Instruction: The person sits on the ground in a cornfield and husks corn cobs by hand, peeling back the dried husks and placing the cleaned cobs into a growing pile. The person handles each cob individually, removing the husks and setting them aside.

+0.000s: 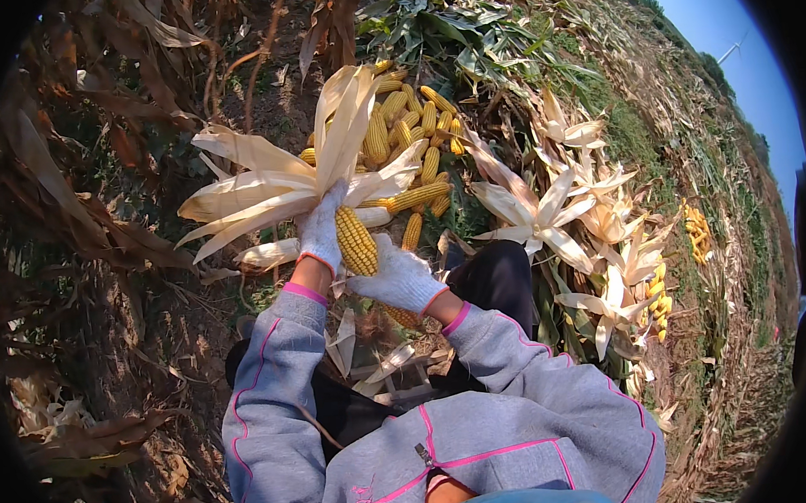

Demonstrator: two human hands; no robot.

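Note:
My left hand (321, 221), in a white knit glove, is closed around a bunch of dry corn husks (259, 190) that fan out away from me. Just right of that hand lies a bare yellow ear of corn (357, 241), pointing back toward my body. My right hand (398, 272), also gloved, is around the lower right end of this ear, its fingertips partly hidden beneath. Beyond both hands, a heap of husked ears (397, 127) rests on the ground. Another ear (402, 316) shows partly below my right wrist.
Dry standing cornstalks (102, 170) crowd the left side. Peeled husks (537, 229) are strewn in a row at the right, with more corn piles (696, 232) farther off. Cut green stalks (454, 33) lie past the heap. My bent knee (495, 278) is beside my right hand.

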